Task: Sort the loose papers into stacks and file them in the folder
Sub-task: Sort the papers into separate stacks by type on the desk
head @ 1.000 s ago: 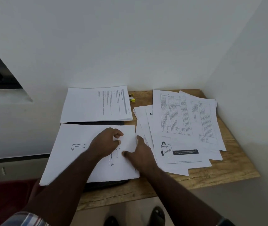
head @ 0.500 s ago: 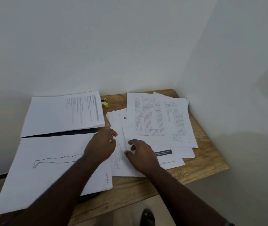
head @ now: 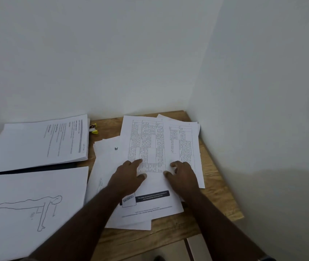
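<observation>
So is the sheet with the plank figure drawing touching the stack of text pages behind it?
Apart. The head view shows a dark strip of the folder between the drawing sheet and the text stack.

head-worn view, forward and downward

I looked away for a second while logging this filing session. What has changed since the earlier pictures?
Both hands left the drawing sheet and moved right onto the loose pile: left hand and right hand now rest, fingers spread, on the table-print sheet. Nothing is gripped. The text stack and the pile stayed put.
</observation>
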